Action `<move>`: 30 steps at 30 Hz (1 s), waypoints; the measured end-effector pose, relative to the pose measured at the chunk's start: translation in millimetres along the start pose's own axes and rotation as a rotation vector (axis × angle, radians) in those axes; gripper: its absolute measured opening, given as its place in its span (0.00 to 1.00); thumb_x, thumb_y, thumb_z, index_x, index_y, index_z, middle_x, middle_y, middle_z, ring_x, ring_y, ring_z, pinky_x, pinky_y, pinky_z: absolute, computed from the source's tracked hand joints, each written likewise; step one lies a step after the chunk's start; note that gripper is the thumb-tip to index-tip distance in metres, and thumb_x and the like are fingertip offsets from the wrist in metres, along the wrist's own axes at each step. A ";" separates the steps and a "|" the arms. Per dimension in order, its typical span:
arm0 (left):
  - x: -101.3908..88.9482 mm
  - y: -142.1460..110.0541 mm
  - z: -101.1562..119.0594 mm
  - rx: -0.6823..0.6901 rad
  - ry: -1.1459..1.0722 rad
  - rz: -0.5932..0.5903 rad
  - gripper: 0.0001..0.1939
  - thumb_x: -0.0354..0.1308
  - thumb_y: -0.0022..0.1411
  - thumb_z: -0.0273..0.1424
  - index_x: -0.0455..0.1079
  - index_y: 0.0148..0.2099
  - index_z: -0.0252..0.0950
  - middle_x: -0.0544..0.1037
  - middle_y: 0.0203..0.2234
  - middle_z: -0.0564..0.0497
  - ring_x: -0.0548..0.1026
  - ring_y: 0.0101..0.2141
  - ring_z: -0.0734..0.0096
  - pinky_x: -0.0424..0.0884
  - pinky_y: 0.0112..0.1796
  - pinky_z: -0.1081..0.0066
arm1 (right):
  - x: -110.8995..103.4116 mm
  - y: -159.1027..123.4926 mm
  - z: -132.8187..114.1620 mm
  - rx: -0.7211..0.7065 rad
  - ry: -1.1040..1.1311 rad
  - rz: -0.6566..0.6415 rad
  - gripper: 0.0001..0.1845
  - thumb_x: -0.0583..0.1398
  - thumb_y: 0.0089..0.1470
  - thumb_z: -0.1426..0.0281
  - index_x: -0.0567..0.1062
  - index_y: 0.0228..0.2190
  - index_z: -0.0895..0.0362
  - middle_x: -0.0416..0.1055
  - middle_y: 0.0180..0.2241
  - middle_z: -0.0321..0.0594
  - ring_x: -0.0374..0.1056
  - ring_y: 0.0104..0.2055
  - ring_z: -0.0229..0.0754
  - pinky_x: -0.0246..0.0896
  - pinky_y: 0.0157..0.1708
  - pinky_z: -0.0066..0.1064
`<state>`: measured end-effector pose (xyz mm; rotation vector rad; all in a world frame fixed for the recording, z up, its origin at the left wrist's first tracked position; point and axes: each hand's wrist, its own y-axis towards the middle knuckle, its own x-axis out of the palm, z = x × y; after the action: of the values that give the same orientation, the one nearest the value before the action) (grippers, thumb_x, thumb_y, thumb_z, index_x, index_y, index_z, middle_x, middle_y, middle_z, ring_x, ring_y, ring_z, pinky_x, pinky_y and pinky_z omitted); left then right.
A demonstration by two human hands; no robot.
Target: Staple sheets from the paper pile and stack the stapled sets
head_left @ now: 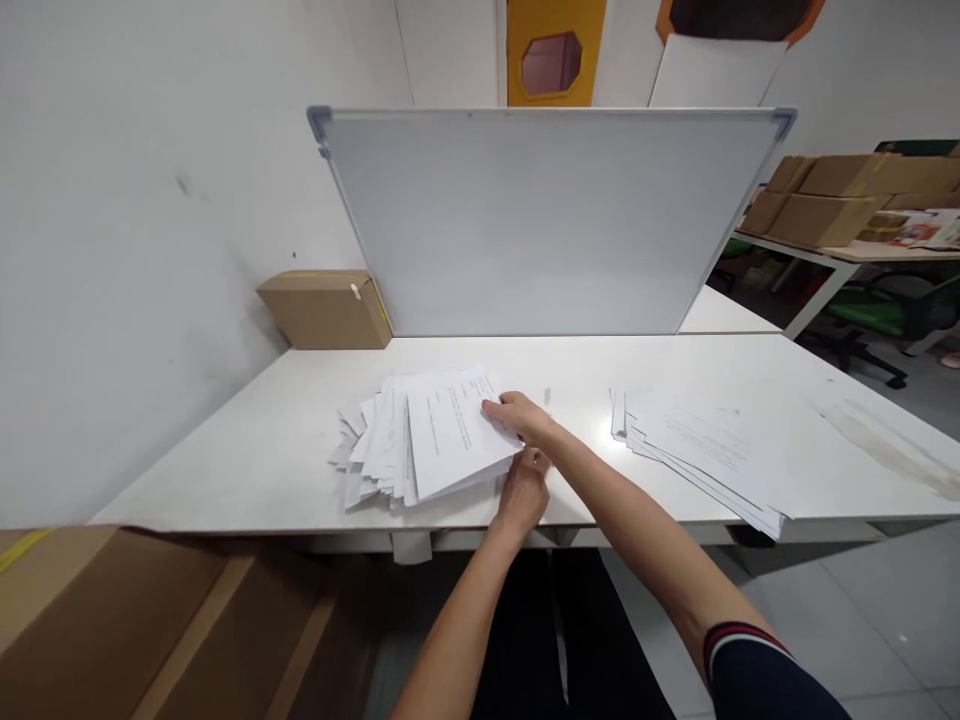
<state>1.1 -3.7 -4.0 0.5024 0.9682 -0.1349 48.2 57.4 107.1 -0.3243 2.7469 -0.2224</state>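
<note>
A loose, fanned pile of white printed sheets [416, 440] lies on the white table [285, 430] left of centre. My right hand [519, 416] reaches across and rests on the top sheet, fingers curled onto its right edge. My left hand [523, 492] sits just below it at the pile's lower right corner, fingers bent against the sheets' edge; whether it grips them is unclear. A second stack of printed sheets [705, 455] lies to the right, near the table's front edge, untouched.
A whiteboard [547, 225] leans upright at the back of the table. A cardboard box [326, 310] sits at the back left against the wall. A large cardboard box [150, 620] stands at the lower left. More boxes [832, 200] rest on a far table.
</note>
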 end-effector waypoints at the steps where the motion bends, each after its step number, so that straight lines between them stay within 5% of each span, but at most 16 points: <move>1: -1.7 -1.0 0.3 0.009 0.007 0.010 0.27 0.44 0.54 0.15 0.69 0.53 0.35 0.73 0.43 0.43 0.69 0.49 0.57 0.67 0.49 0.62 | -2.2 -2.2 0.2 -0.010 -0.043 0.004 0.17 0.59 0.51 0.58 0.71 0.34 0.61 0.73 0.24 0.41 0.67 0.23 0.40 0.60 0.22 0.30; 5: -6.3 -3.4 0.1 0.039 -0.008 0.031 0.29 0.42 0.56 0.14 0.67 0.56 0.38 0.72 0.42 0.42 0.71 0.43 0.59 0.70 0.44 0.64 | -44.1 -31.2 21.4 -0.081 -0.163 0.090 0.19 0.56 0.53 0.55 0.74 0.36 0.57 0.75 0.35 0.45 0.70 0.30 0.44 0.62 0.29 0.32; 8: -7.6 -3.4 -0.1 0.050 -0.037 -0.008 0.31 0.41 0.57 0.14 0.63 0.60 0.40 0.71 0.40 0.43 0.70 0.43 0.60 0.69 0.45 0.66 | -105.4 -61.9 64.6 -0.037 -0.287 0.286 0.15 0.58 0.51 0.61 0.75 0.36 0.58 0.73 0.43 0.50 0.68 0.46 0.52 0.61 0.42 0.37; 10: -7.7 -2.5 0.1 0.051 -0.069 -0.004 0.30 0.41 0.58 0.15 0.63 0.60 0.37 0.69 0.42 0.43 0.68 0.44 0.61 0.68 0.47 0.64 | -148.6 -82.0 101.6 0.074 -0.621 0.480 0.22 0.60 0.50 0.60 0.74 0.44 0.58 0.69 0.50 0.53 0.65 0.51 0.56 0.58 0.49 0.44; 14: -7.4 0.4 0.4 0.061 -0.098 0.004 0.28 0.42 0.60 0.17 0.62 0.60 0.37 0.69 0.45 0.43 0.66 0.45 0.62 0.66 0.49 0.62 | -204.2 -113.7 163.7 0.193 -0.884 0.434 0.36 0.61 0.47 0.55 0.65 0.56 0.56 0.57 0.61 0.50 0.51 0.62 0.62 0.55 0.53 0.51; 18: -8.1 0.6 -0.7 0.083 -0.067 -0.010 0.28 0.42 0.61 0.18 0.61 0.61 0.38 0.69 0.46 0.43 0.66 0.44 0.62 0.66 0.48 0.62 | -213.8 -122.7 184.1 0.125 -0.887 0.388 0.28 0.56 0.53 0.54 0.70 0.51 0.55 0.64 0.57 0.46 0.57 0.59 0.57 0.55 0.53 0.47; 24: -8.7 -0.8 -1.8 0.090 -0.064 0.005 0.27 0.43 0.60 0.18 0.62 0.61 0.36 0.70 0.45 0.43 0.66 0.45 0.62 0.66 0.49 0.63 | -209.9 -117.6 175.5 0.012 -0.951 0.314 0.17 0.52 0.56 0.60 0.75 0.39 0.56 0.73 0.46 0.47 0.67 0.47 0.51 0.60 0.39 0.35; 30: -7.9 0.2 -1.2 0.087 -0.072 0.012 0.27 0.43 0.61 0.19 0.62 0.60 0.38 0.71 0.44 0.43 0.67 0.46 0.61 0.66 0.49 0.62 | -207.2 -124.2 166.9 0.053 -0.920 0.409 0.20 0.46 0.59 0.66 0.76 0.29 0.57 0.76 0.31 0.46 0.69 0.33 0.47 0.56 0.30 0.33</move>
<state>-4.2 -3.8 1.9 0.5798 0.8918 -0.1836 322.7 -28.3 47.4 0.1387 1.8321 -0.0165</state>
